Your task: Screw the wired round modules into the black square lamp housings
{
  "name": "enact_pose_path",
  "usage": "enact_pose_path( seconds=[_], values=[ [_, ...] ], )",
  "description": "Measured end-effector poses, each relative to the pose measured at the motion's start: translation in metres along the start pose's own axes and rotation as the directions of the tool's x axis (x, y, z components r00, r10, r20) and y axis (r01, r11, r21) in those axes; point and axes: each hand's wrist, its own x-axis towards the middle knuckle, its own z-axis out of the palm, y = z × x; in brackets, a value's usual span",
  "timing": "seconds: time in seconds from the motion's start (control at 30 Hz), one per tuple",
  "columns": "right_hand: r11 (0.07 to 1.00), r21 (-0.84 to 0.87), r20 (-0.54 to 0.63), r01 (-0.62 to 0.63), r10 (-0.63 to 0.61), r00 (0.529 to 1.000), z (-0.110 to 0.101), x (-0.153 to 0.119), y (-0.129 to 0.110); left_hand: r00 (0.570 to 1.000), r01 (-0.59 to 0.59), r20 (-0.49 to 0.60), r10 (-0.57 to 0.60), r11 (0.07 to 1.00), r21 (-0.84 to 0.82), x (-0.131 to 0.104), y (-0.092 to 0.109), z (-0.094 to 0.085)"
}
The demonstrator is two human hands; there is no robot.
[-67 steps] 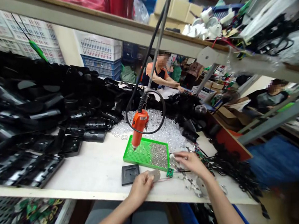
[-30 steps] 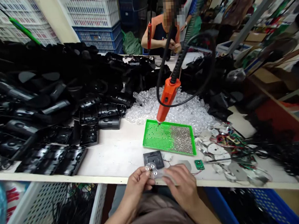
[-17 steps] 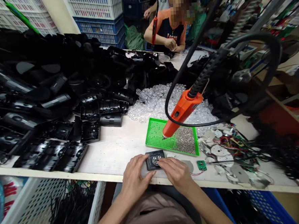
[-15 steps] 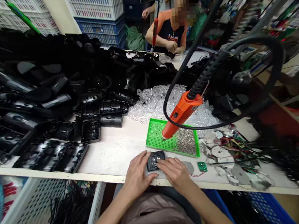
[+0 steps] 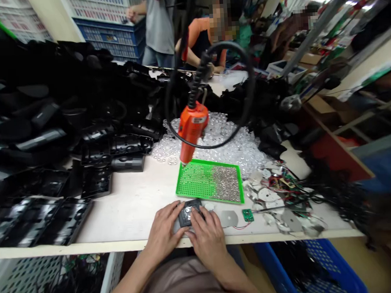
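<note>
A small black plastic housing (image 5: 185, 217) with shiny clear lens-like pieces in it lies at the table's front edge. My left hand (image 5: 163, 228) grips its left side between fingers and thumb. Over its right side reaches my right hand (image 5: 207, 229), closed on the part with fingertips pressing its top. Those fingers hide some of the housing. Just beyond is a green tray (image 5: 194, 191) of small metal screws. An orange electric screwdriver (image 5: 191, 131) hangs above the tray's far left corner. Right of my hands are a grey disc (image 5: 229, 218) and a green circuit board (image 5: 248, 215).
Black plastic shells (image 5: 50, 217) are heaped along the left and back. A pile of clear lenses (image 5: 228, 135) lies behind the tray. White discs and wired parts (image 5: 274, 199) spread to the right. Crates, including a blue one (image 5: 286, 273), stand below. Two people are across the bench.
The view has turned to the right. My right hand has come further over the housing, and its thumb is now near my left thumb. The hanging screwdriver is more upright.
</note>
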Motion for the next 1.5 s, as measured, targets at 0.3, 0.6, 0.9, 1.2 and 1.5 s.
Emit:
enact_pose_path(
  seconds=[0.3, 0.6, 0.9, 1.2, 1.5],
  values=[
    [0.946, -0.175, 0.044, -0.271, 0.283, 0.958, -0.078, -0.042, 0.101, 0.929, -0.203, -0.291, 0.228, 0.973, 0.115, 0.02, 0.041, -0.012],
    [0.896, -0.193, 0.357, -0.4, 0.444, 0.822, -0.047, -0.013, 0.088, 0.944, -0.29, 0.208, 0.257, 0.946, 0.145, 0.083, 0.108, 0.019],
    [0.463, 0.766, 0.161, -0.446, 0.533, 0.83, -0.069, -0.008, 0.103, 0.963, 0.1, 0.269, 0.013, 0.911, -0.401, 0.093, 0.12, 0.002],
    [0.553, 0.72, 0.238, -0.419, 0.37, 0.898, -0.077, 0.011, 0.088, 0.967, 0.256, 0.173, -0.189, 0.736, -0.627, 0.106, 0.137, -0.032],
    [0.977, 0.067, -0.258, 0.202, -0.178, 0.95, -0.068, 0.001, 0.058, 0.892, 0.428, 0.247, -0.378, 0.532, -0.731, 0.062, 0.109, -0.017]
  ],
)
